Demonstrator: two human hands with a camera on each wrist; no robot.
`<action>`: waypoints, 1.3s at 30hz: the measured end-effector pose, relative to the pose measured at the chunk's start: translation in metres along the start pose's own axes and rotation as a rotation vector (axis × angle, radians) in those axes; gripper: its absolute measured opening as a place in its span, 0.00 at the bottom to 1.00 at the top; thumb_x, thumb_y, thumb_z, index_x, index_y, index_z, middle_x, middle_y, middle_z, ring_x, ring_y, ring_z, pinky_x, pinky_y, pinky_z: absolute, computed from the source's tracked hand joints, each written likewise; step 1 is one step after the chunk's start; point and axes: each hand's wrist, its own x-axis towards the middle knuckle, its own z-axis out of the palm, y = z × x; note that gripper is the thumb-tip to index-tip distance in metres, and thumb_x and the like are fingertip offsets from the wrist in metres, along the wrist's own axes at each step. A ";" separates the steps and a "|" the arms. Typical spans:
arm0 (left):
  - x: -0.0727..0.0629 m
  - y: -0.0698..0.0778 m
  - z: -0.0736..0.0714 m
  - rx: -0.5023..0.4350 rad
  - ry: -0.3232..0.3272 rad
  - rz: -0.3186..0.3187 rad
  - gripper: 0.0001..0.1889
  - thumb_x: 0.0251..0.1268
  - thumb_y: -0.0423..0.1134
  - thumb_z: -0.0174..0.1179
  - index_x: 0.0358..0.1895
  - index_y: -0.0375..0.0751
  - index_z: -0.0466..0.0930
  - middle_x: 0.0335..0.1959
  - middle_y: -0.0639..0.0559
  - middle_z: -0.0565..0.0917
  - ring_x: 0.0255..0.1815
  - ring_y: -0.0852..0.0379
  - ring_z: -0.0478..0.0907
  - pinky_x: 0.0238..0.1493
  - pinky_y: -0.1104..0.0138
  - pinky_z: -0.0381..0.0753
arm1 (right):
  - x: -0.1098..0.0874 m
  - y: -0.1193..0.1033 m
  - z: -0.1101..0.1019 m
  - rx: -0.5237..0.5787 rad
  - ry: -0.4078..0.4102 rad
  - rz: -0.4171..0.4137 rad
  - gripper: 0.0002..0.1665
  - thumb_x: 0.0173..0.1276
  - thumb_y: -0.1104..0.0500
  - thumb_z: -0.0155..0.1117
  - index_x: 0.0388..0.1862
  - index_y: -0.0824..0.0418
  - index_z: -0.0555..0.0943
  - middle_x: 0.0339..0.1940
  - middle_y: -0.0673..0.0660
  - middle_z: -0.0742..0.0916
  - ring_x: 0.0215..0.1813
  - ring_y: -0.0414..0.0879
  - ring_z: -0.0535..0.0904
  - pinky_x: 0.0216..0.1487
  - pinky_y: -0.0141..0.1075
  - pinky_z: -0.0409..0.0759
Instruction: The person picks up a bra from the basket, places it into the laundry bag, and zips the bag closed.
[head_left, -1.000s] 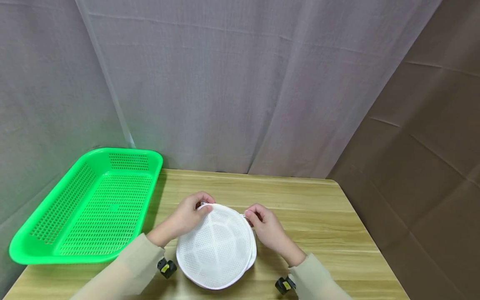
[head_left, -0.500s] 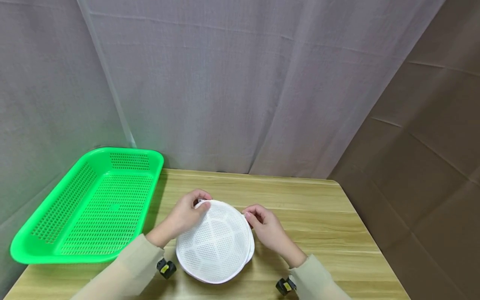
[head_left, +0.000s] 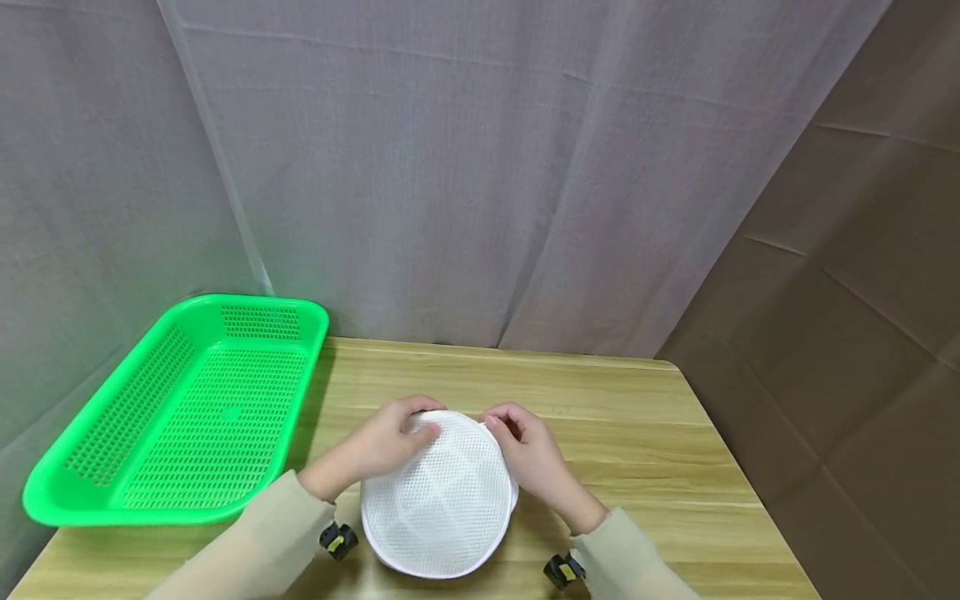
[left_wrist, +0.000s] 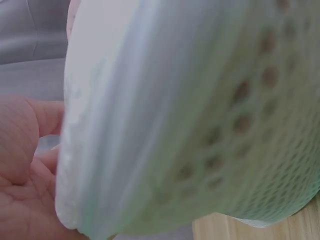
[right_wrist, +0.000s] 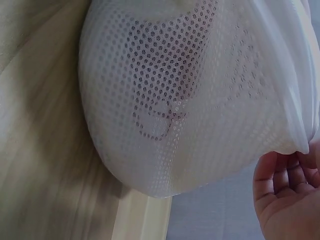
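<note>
A round white mesh laundry bag [head_left: 442, 508] is held up over the wooden table, its flat face towards the head camera. At its upper left edge my left hand [head_left: 390, 437] grips it, thumb lying on the mesh and the other fingers behind. My right hand [head_left: 528, 446] pinches the bag's upper right edge between thumb and fingers; what exactly lies in that pinch is hidden. In the right wrist view the mesh wall [right_wrist: 170, 65] bulges out, and dark shapes show through it. Close up, the bag's rim [left_wrist: 150, 100] fills much of the left wrist view.
On the left of the table stands a large green plastic basket [head_left: 311, 367] with perforated sides and bottom. The wooden table [head_left: 645, 467] runs back to a grey curtain [head_left: 420, 183]. A brown cloth [head_left: 847, 358] hangs along the right side.
My left hand has shifted to the right and slightly down, with its thumb further over the mesh. The bag has turned and moved slightly right. My right hand keeps its pinch, barely moving.
</note>
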 end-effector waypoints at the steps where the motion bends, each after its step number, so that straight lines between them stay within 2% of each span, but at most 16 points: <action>1: 0.000 0.000 0.001 0.003 -0.002 0.006 0.12 0.67 0.36 0.60 0.52 0.40 0.80 0.48 0.48 0.82 0.52 0.51 0.77 0.57 0.52 0.73 | 0.000 -0.001 0.000 0.005 -0.003 0.001 0.06 0.71 0.57 0.60 0.38 0.56 0.84 0.32 0.51 0.84 0.34 0.45 0.78 0.32 0.33 0.77; 5: -0.001 -0.001 0.002 0.006 0.015 0.033 0.10 0.66 0.34 0.60 0.49 0.41 0.81 0.46 0.50 0.83 0.50 0.53 0.77 0.55 0.54 0.74 | -0.001 -0.004 0.002 -0.008 -0.019 0.007 0.06 0.72 0.58 0.59 0.38 0.56 0.83 0.33 0.50 0.84 0.34 0.45 0.78 0.33 0.33 0.78; 10: -0.001 -0.004 0.003 0.000 0.043 0.033 0.08 0.65 0.32 0.61 0.45 0.43 0.82 0.43 0.52 0.83 0.46 0.55 0.78 0.53 0.55 0.75 | -0.001 -0.003 0.003 -0.057 -0.031 0.001 0.06 0.73 0.59 0.58 0.38 0.54 0.83 0.33 0.49 0.84 0.35 0.44 0.78 0.34 0.34 0.78; 15: -0.001 -0.005 0.003 -0.003 0.062 0.009 0.07 0.65 0.31 0.60 0.45 0.42 0.82 0.41 0.52 0.84 0.46 0.54 0.78 0.53 0.55 0.75 | -0.002 -0.001 0.004 -0.074 -0.028 -0.017 0.06 0.72 0.61 0.58 0.37 0.53 0.82 0.32 0.48 0.84 0.34 0.44 0.78 0.34 0.34 0.78; 22: -0.001 -0.006 0.002 -0.022 0.057 -0.027 0.08 0.67 0.31 0.58 0.45 0.40 0.82 0.41 0.51 0.83 0.45 0.54 0.77 0.53 0.54 0.74 | -0.002 -0.001 0.005 -0.094 -0.030 -0.041 0.07 0.73 0.61 0.58 0.35 0.53 0.81 0.32 0.47 0.83 0.34 0.43 0.77 0.34 0.34 0.78; 29: -0.003 -0.005 -0.002 -0.028 0.076 -0.082 0.07 0.69 0.34 0.57 0.46 0.42 0.82 0.40 0.52 0.83 0.44 0.56 0.76 0.52 0.53 0.74 | -0.003 0.001 0.004 -0.090 -0.010 -0.048 0.07 0.72 0.63 0.58 0.34 0.52 0.80 0.32 0.46 0.83 0.34 0.43 0.77 0.34 0.34 0.77; 39: -0.002 -0.008 -0.004 -0.038 0.094 -0.106 0.08 0.69 0.35 0.58 0.47 0.42 0.82 0.40 0.53 0.83 0.44 0.55 0.76 0.54 0.54 0.73 | -0.003 0.005 0.002 -0.081 0.011 -0.082 0.07 0.72 0.62 0.58 0.34 0.53 0.80 0.29 0.47 0.82 0.32 0.43 0.77 0.33 0.33 0.76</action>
